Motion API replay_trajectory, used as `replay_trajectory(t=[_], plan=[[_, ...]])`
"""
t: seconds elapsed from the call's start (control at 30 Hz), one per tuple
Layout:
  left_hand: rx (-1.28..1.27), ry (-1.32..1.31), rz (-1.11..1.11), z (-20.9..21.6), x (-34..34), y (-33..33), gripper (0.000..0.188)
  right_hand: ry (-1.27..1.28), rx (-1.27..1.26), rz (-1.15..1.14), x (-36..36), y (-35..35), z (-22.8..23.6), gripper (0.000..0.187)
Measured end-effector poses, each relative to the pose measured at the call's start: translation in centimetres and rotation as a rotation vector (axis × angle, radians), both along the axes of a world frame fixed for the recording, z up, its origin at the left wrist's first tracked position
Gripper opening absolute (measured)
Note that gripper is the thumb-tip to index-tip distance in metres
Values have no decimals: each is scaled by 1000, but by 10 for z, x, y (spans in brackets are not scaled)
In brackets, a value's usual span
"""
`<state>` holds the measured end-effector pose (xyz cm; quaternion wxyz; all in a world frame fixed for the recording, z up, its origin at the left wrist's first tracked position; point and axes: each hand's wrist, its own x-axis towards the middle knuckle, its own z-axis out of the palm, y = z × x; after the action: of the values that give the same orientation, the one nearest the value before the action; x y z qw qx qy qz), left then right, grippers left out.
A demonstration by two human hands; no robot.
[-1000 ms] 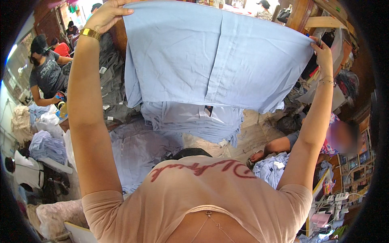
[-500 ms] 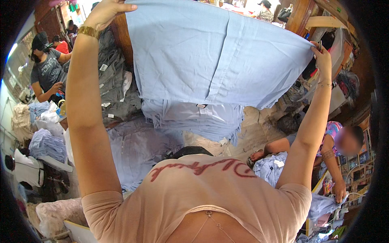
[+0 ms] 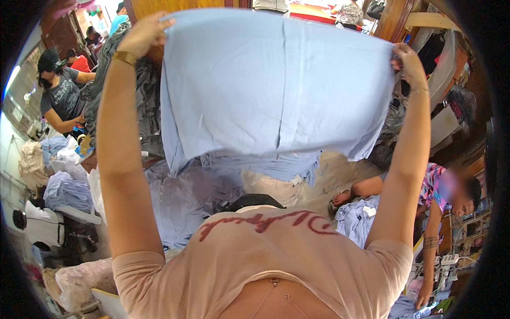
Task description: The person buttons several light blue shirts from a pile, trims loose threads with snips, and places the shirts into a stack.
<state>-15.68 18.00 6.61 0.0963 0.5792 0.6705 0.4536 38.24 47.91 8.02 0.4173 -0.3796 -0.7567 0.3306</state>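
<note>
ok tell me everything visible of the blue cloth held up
The blue cloth is pale and plain, apparently thin woven fabric, with a vertical seam or fold near its middle. The left hand and right hand grip its upper corners, so it hangs spread out; its uneven lower edge partly hides a garment pile.

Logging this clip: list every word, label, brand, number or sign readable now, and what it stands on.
Red script lettering across the beige short-sleeved shirt: wording not copied here.
Pale print on the dark grey T-shirt at left: too small to read.
Small white tag by the dark grey garments: too small to read.
Light blue cloth held up: no lettering visible.
</note>
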Motion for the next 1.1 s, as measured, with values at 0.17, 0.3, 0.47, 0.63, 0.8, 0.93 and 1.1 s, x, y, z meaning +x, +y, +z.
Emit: replay_trajectory(t=[0.17, 0.3, 0.47, 0.63, 0.8, 0.93, 1.1], plan=[[197, -475, 127, -61, -2, 42, 31, 318, -176, 49, -77, 58, -84, 13], [111, 152, 354, -50, 0, 51, 25, 496, -45, 64, -90, 85, -115, 9], [200, 397, 410, -64, 11, 34, 24, 506, -9, 70, -94, 95, -166, 11], [23, 362, 336, -166, 56, 1, 21, 237, -119, -182, -75, 61, -266, 12], [-124, 36, 166, -318, 85, -13, 22, 286, -190, -242, -58, 41, -459, 9], [-247, -29, 156, -367, 90, -18, 22, -40, -239, -538, -60, 5, -529, 12], [-289, -40, 129, -357, 75, -30, 21, 21, -199, -564, -57, -4, -513, 13]])
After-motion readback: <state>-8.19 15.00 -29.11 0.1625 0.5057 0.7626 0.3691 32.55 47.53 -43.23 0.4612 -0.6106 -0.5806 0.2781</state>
